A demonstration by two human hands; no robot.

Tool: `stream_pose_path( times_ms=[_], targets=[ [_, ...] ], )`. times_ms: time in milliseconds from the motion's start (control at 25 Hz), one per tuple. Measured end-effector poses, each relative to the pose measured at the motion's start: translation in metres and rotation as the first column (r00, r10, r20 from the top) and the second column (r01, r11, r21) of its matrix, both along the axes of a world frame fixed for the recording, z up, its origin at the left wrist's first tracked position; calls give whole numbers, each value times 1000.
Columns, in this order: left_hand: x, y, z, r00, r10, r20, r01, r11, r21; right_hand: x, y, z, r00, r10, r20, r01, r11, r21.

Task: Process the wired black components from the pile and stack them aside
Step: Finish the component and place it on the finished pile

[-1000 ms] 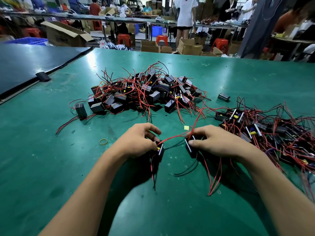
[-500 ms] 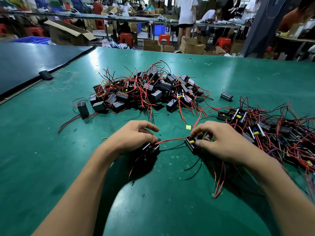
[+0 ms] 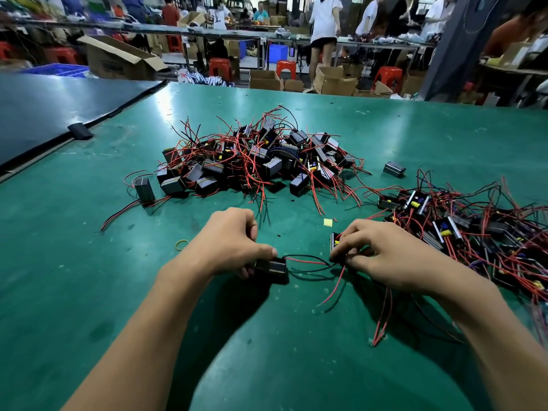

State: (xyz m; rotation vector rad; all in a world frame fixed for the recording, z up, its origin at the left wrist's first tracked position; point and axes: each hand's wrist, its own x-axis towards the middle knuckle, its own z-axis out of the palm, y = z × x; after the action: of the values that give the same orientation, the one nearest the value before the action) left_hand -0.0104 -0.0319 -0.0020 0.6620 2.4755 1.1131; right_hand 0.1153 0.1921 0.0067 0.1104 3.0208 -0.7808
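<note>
Black housing [image 3: 271, 266]: on the table [image 3: 89, 292], directly in front of the person. The left hand [image 3: 234, 244] grips it, thumb over the top edge and fingers curled round the far side.

Insert piece [image 3: 335, 241]: black with a yellow part showing, pinched in the curled fingers of the right hand [image 3: 385, 259], just beside the housing but apart from it.

Leads [image 3: 308, 262]: thin red and black, running between the two pieces. More of them trail from under the right hand towards the near edge.

Handling (judgement): each unit looks small, light and rigid-shelled. The leads look limp and prone to snagging on neighbours. Best taken by the flat sides of the case, never hauled by the wires, since the joints where they enter are probably the weak point.

Supply pile [image 3: 255, 161]: tangled, at mid-table beyond the hands.

Finished heap [image 3: 462, 232]: spread along the right side, units open-face up with yellow parts visible.

Also on the table: a lone case [image 3: 393, 169] between pile and heap, a yellow scrap [image 3: 328, 222] near the right hand, and a rubber band [image 3: 181, 244] left of the left wrist.

Writing: no readable marking on any unit. The print on the cardboard boxes [image 3: 118, 59] behind the table is too blurred to read.
</note>
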Motion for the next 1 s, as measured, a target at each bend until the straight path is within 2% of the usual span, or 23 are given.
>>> stream_pose_path(
  times_ms=[80, 120, 200, 240, 320, 440, 520, 720, 920, 1000],
  targets=[
    [0, -2, 3, 999, 37, 20, -36, 999, -5, 0, 0, -1, 1000, -5, -18, 5, 1000, 3],
    [-1, -3, 3, 999, 28, -29, -29, 998, -52, -1, 0, -2, 1000, -2, -20, 2, 1000, 8],
    [-2, -1, 2, 964, -7, -267, -17, 996, -89, -1, 0, -4, 1000, 8, -20, -8, 1000, 22],
    [1, 2, 3, 931, -27, -364, 17, 999, -30, -1, 0, -5, 1000, 9, -18, -8, 1000, 25],
    [11, 11, 3, 900, -124, -419, 171, 983, 75, -2, -3, -7, 1000, 6, -12, -5, 1000, 28],
    [23, 22, -7, 885, -303, -355, 321, 947, -8, -4, -10, -12, 999, 4, -39, -2, 998, 61],
    [22, 24, -12, 890, -323, -322, 330, 943, -34, -6, -11, -13, 997, -3, -80, 7, 999, 49],
    [15, 20, -13, 936, -149, -319, 190, 976, 102, -6, -11, -15, 984, -72, -165, 67, 997, -34],
    [14, 21, -12, 959, -51, -280, 104, 978, 178, -8, -14, -20, 982, -112, -155, 100, 991, -83],
    [13, 21, -11, 963, -36, -267, 90, 978, 190, -9, -15, -20, 982, -130, -134, 103, 976, -191]
  ],
)
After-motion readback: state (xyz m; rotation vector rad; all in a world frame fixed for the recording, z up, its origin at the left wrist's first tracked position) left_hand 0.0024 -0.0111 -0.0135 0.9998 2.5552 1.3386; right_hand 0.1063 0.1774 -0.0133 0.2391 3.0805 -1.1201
